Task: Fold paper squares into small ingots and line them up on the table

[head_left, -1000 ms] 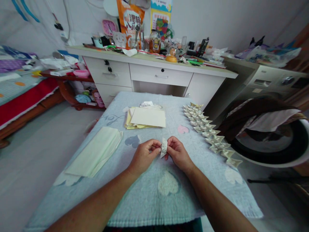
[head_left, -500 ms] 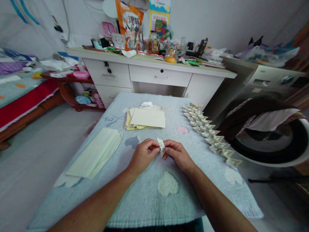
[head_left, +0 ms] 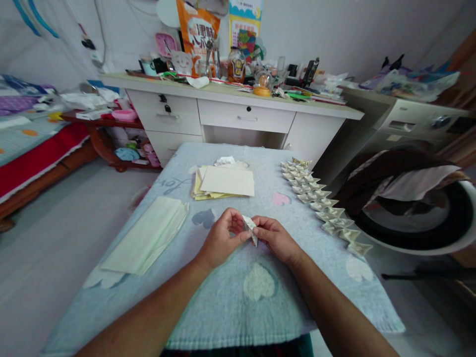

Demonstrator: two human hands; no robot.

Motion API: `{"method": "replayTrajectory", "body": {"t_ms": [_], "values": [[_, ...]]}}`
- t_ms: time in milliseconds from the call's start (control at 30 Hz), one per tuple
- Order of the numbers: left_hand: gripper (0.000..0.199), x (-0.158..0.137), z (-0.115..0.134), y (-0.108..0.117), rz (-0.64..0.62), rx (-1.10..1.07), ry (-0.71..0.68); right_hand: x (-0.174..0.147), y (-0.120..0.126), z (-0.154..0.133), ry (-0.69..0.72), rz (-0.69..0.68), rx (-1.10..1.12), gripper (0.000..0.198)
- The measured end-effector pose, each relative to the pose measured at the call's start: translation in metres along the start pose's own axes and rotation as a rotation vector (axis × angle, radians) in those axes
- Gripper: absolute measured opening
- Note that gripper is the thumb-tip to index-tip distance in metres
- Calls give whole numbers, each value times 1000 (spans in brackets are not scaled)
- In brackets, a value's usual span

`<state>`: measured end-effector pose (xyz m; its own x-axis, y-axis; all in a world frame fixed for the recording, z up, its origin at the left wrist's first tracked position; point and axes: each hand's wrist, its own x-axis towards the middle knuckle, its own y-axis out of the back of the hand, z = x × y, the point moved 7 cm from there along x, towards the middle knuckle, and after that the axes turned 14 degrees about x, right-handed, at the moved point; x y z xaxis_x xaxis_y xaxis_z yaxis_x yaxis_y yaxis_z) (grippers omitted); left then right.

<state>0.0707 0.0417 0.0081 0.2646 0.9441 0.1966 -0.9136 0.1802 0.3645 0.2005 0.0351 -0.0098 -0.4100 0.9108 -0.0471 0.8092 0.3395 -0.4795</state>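
Between my two hands, above the middle of the cloth-covered table (head_left: 223, 307), is a small folded piece of paper (head_left: 250, 224) with a faint printed pattern. My left hand (head_left: 225, 238) pinches it from the left, thumb and fingers closed on its edge. From the right, my right hand (head_left: 275, 238) grips it between thumb and fingertips. Part of the paper is hidden behind the fingers. Along the table's right side runs a row of several folded paper boats (head_left: 319, 203), set closely one behind another.
Beyond my hands lies a stack of cream and yellow paper sheets (head_left: 227, 181), with crumpled white paper (head_left: 225, 161) behind it. A pale green folded paper pile (head_left: 147, 235) lies at left. A cluttered white desk (head_left: 245, 116) stands behind; a washing machine (head_left: 416, 119) is at right.
The folded paper has tilted, its lower tip swinging to the right. My left fingers have shifted their hold on it, the forefinger lifting slightly. The rest of the table looks the same.
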Motion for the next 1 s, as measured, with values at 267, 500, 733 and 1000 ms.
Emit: {"method": "replayTrajectory", "body": {"t_ms": [267,500,733,1000], "values": [[26,3,-3,-6,-150,-117,23,-2,-2,5,-53,-48,74,22],[23,4,-8,-8,-130,-133,88,-3,-1,1,-13,-42,3,18],[21,4,-9,-5,-110,-97,87,-3,1,-4,21,23,-44,23],[24,3,-10,-5,-108,-59,75,-2,-1,-6,25,30,-74,26]]}}
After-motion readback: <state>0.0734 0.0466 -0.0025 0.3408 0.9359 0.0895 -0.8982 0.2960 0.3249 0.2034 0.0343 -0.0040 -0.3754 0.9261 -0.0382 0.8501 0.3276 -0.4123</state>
